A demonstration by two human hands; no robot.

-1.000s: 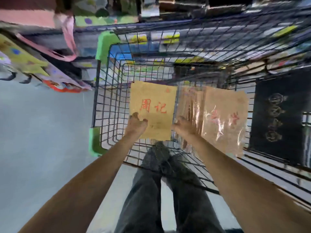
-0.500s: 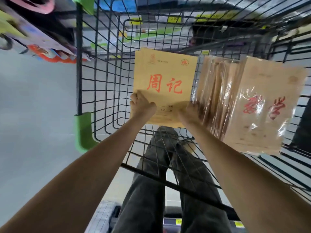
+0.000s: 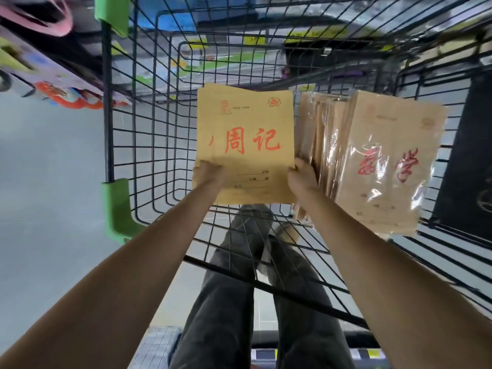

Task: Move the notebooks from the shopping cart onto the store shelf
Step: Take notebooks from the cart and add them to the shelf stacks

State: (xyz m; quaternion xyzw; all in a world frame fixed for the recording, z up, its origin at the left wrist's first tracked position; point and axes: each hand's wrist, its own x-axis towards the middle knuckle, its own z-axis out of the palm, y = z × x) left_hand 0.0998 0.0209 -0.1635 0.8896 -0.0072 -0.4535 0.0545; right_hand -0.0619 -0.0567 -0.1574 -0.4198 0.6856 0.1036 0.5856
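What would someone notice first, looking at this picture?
The yellow notebooks with bold red characters sit dead centre, gripped at their lower corners by the left hand and right hand over the black wire cart. Just to their right, a plastic-wrapped notebook bundle sits in the cart, its wrap catching the light.

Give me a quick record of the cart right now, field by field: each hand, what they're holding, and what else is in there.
Held item: stack of yellow-brown paper notebooks with red characters, cover facing the camera, within the cart
Left hand: grips the stack's lower left edge
Right hand: grips its lower right edge
Cart: black wire shopping cart with green corner guards
Also in cart: plastic-wrapped packs of brown notebooks, right of the held stack
Shelf placement: not yet done
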